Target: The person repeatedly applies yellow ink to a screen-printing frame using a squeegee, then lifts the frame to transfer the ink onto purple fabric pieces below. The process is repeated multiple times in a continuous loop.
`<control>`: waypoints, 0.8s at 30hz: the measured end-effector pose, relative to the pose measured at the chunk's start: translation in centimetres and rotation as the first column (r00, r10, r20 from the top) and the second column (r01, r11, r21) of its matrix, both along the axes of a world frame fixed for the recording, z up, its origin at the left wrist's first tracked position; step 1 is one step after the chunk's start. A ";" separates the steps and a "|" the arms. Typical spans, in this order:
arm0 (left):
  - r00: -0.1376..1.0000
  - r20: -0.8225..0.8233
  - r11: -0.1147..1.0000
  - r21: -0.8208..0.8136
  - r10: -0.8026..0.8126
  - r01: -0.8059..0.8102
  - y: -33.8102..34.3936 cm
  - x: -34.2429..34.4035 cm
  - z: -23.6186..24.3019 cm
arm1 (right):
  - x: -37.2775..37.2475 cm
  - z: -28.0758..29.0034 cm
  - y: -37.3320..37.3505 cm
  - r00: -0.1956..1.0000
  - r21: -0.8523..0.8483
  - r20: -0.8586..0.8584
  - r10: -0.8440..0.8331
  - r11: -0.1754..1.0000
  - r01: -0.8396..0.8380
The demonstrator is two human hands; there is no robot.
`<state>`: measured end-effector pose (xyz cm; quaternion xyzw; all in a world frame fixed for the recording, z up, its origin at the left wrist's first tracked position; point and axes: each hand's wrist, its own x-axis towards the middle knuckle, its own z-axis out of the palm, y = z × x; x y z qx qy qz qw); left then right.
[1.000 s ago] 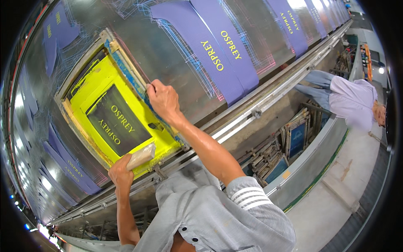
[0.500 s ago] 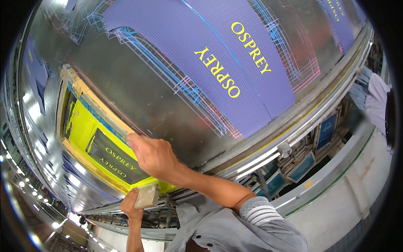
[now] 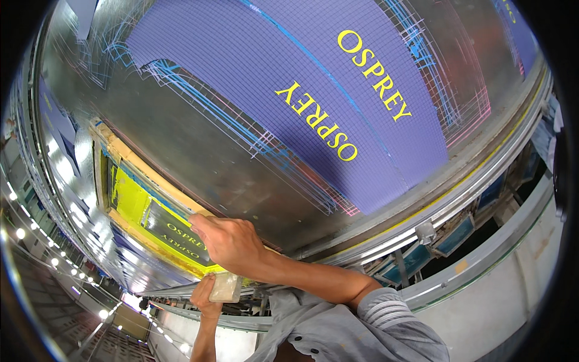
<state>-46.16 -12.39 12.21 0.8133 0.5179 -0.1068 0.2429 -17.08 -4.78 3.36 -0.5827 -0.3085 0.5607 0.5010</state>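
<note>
My right hand (image 3: 226, 241) is closed on the near long edge of a wooden-framed printing screen (image 3: 126, 196) smeared with bright yellow ink, low on the left. My left hand (image 3: 204, 297) grips a pale squeegee block (image 3: 225, 288) just beside the screen's bottom end, below my right hand. A large purple fabric panel (image 3: 389, 178) with yellow printed lettering lies flat on the dark metal table (image 3: 241, 199), its surface marked with blue and pink lines around the panel.
More purple panels (image 3: 57, 123) lie along the table at left and upper right. A metal rail (image 3: 476, 175) runs along the table edge, with stacked screens (image 3: 455, 232) below it. A pale curved ledge (image 3: 482, 283) is beyond. Lights line the lower left. Someone's clothed leg shows at far right.
The view has swung toward the large purple panel. The screen, with both hands on it and the squeegee, now appears lower and tilted up off the table, seen more obliquely.
</note>
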 end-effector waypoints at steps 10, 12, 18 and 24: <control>1.000 -0.018 0.999 0.031 -0.010 0.011 0.2 -0.1 0.2 | 0.0 0.5 0.6 0.999 -0.025 0.001 0.033 0.999 -0.032; 1.000 -0.009 0.999 0.034 -0.020 0.021 0.1 0.0 0.0 | 0.2 0.2 0.5 0.999 -0.017 -0.003 0.036 0.999 -0.036; 1.000 0.003 0.999 0.042 -0.016 0.016 -0.4 0.7 -1.5 | 1.1 -0.5 0.3 0.997 -0.012 0.060 0.040 0.999 -0.039; 1.000 0.005 0.997 0.079 -0.006 0.005 -0.9 1.3 -0.8 | 0.2 -0.1 -0.1 0.971 0.023 0.238 0.022 0.999 -0.029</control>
